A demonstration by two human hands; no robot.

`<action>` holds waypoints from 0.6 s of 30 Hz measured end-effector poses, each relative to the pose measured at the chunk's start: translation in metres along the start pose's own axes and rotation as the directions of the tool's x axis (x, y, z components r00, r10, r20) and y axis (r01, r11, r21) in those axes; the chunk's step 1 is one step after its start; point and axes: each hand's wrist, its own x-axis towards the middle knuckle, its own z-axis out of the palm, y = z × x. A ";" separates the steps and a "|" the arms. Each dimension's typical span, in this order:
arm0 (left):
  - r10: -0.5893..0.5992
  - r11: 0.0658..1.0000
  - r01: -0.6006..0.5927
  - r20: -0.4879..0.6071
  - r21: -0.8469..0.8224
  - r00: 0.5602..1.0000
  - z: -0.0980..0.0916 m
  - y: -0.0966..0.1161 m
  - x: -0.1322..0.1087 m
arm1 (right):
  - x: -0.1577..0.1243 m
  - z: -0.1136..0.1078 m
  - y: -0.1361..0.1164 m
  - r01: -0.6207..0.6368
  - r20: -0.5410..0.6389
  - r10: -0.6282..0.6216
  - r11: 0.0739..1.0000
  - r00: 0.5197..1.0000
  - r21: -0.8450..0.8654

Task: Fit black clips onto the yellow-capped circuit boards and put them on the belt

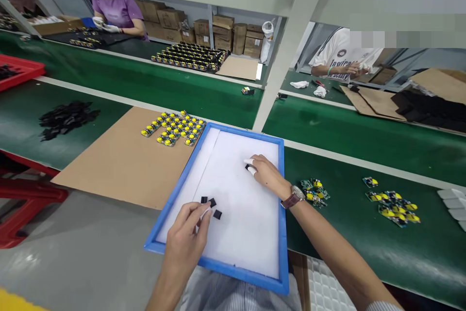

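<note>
A blue-rimmed tray (283, 194) with a white lining lies in front of me. Over its lower left part, my left hand (189, 228) is closed in a pinch, with a small black square piece (212, 202) at its fingertips. Close by on the lining are a loose black square (217, 214) and a dark piece (204, 200) partly behind the fingers. Farther up the tray, my right hand (267, 174) wears white finger covers and pinches a small black piece (247, 167) against or just above the lining; I cannot tell which.
Left of the tray is a cardboard sheet (127, 155) bearing circuit boards with yellow parts (178, 127). Beyond it lies a heap of black pieces (67, 118). More boards (396, 209) sit to the right. A metal post (280, 58) rises behind the tray; two co-workers sit across the bench.
</note>
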 end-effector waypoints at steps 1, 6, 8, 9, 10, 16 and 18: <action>-0.010 0.999 0.009 -0.010 -0.035 1.000 -0.003 0.002 0.001 | -0.001 0.001 -0.002 0.002 0.017 -0.002 1.000 1.000 -0.015; -0.024 0.983 0.037 0.076 -0.179 0.997 0.000 0.012 0.001 | -0.023 0.003 -0.016 -0.025 0.020 0.026 0.999 0.999 -0.048; 0.019 0.975 0.007 0.116 -0.220 0.993 0.006 0.015 0.002 | -0.028 0.002 -0.017 -0.044 0.013 0.045 0.998 0.999 -0.045; 0.041 0.971 -0.009 0.127 -0.239 0.991 0.009 0.017 0.003 | -0.029 0.002 -0.016 -0.054 0.012 0.055 0.998 0.998 -0.039; 0.055 0.967 -0.020 0.132 -0.253 0.990 0.012 0.018 0.004 | -0.028 0.001 -0.013 -0.065 0.012 0.065 0.997 0.998 -0.030; -0.001 0.959 0.050 0.172 -0.280 0.985 0.015 0.022 0.004 | -0.029 -0.003 -0.019 -0.099 -0.013 0.101 0.990 0.995 0.100; -0.086 0.941 0.136 0.172 -0.310 0.981 0.013 0.024 0.004 | -0.044 -0.004 -0.036 -0.071 0.007 0.071 0.981 0.997 0.183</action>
